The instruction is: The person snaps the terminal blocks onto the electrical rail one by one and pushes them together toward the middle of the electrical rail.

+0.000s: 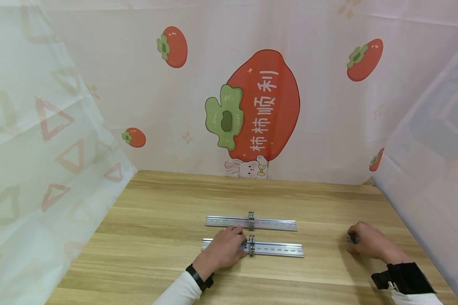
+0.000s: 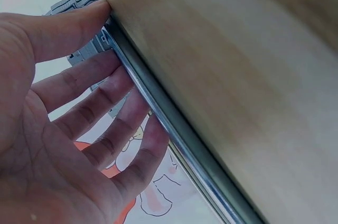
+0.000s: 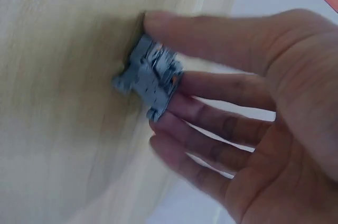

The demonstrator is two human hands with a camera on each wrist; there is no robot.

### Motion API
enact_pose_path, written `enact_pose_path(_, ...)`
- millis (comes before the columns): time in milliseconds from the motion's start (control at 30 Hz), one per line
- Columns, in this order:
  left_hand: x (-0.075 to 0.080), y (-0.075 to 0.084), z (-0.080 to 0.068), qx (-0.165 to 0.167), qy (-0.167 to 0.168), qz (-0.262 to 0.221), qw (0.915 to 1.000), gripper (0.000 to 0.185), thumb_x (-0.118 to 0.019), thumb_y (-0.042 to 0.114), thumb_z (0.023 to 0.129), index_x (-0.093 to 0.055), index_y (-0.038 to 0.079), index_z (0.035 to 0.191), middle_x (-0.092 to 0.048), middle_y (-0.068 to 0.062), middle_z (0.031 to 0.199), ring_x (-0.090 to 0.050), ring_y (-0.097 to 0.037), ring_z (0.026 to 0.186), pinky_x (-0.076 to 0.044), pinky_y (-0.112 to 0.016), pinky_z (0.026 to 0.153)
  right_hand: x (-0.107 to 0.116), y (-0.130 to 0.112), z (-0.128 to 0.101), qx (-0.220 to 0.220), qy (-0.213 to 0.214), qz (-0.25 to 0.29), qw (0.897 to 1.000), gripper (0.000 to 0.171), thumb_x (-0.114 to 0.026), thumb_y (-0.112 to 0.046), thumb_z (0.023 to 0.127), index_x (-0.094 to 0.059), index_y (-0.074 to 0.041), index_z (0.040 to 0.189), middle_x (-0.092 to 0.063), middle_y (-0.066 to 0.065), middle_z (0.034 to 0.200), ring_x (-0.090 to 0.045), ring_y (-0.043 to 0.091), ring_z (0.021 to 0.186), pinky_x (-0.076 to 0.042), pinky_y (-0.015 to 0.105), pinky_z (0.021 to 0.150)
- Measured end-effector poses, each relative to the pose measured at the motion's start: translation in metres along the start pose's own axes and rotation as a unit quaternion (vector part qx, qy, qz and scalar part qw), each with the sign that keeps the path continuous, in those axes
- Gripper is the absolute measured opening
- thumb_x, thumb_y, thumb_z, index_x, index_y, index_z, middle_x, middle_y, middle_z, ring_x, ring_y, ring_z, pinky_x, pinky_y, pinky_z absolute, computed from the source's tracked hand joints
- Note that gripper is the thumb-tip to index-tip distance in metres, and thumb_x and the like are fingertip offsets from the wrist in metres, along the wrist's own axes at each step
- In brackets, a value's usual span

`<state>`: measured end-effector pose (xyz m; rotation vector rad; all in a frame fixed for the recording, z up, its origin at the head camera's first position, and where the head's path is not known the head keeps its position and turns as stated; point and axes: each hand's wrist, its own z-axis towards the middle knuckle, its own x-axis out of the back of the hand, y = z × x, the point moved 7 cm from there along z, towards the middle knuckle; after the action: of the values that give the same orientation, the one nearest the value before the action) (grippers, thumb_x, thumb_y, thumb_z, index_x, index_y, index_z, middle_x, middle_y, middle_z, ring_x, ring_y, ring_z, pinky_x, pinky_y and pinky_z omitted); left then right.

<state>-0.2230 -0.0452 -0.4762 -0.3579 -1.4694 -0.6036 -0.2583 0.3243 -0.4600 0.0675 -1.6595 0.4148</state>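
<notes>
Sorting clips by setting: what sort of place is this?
Likely a curtained-off assembly bench: a wooden table, printed persimmon curtains on three sides, and two metal mounting rails.

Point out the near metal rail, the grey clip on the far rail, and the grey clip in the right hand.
Near silver metal rail [image 1: 278, 249], head view: slotted top face.
Grey plastic clip on far rail [image 1: 251, 220], head view: its body.
Grey plastic clip in right hand [image 3: 149, 76], right wrist view: its side.

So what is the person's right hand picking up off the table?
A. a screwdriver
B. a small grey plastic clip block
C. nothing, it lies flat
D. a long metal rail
B: in the right wrist view the right hand pinches a small grey plastic block between thumb and fingers against the wooden table, well away from both rails.
</notes>
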Motion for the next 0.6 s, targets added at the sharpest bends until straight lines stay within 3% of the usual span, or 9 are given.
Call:
enact_pose_path(200,-0.001,0.0,0.0,0.002,-0.005,-0.001,1.0,0.034,-0.071,0.038,0.081,-0.069,0.018,0.108,-0.056,0.004,0.103,-0.053,-0.016,0.097,-0.047,-0.035,0.079,0.005,-0.016,0.006,0.007,0.026,0.014,1.0,0.037,-0.081,-0.027,0.067,-0.067,-0.001,0.089,-0.059,-0.001,0.077,-0.052,0.013,0.07,-0.045,0.033,0.06)
enact_pose_path(400,0.0,0.001,0.0,0.0,-0.003,-0.001,1.0,0.034,-0.071,0.038,0.082,-0.068,0.017,0.108,-0.056,0.003,0.104,-0.054,-0.018,0.097,-0.048,-0.035,0.078,0.011,-0.055,0.013,0.026,0.051,0.072,0.996,0.034,-0.08,-0.022,0.068,-0.063,-0.005,0.092,-0.059,-0.002,0.079,-0.056,0.012,0.072,-0.048,0.028,0.061)
enact_pose_path(500,0.001,0.002,0.0,-0.001,0.0,0.0,1.0,0.034,-0.071,0.038,0.082,-0.068,0.016,0.108,-0.056,0.003,0.104,-0.054,-0.018,0.097,-0.048,-0.035,0.078,0.005,-0.079,0.018,0.066,0.054,0.148,0.985,0.036,-0.08,-0.017,0.067,-0.063,-0.003,0.096,-0.061,-0.001,0.085,-0.061,0.012,0.077,-0.052,0.028,0.066)
enact_pose_path(600,0.002,0.002,0.001,-0.002,0.003,0.0,1.0,0.034,-0.071,0.038,0.082,-0.068,0.016,0.107,-0.056,0.003,0.104,-0.053,-0.018,0.097,-0.048,-0.036,0.078,-0.006,-0.105,0.024,0.116,0.035,0.24,0.963,0.036,-0.078,-0.012,0.07,-0.062,0.0,0.1,-0.063,0.002,0.089,-0.064,0.014,0.082,-0.053,0.029,0.071)
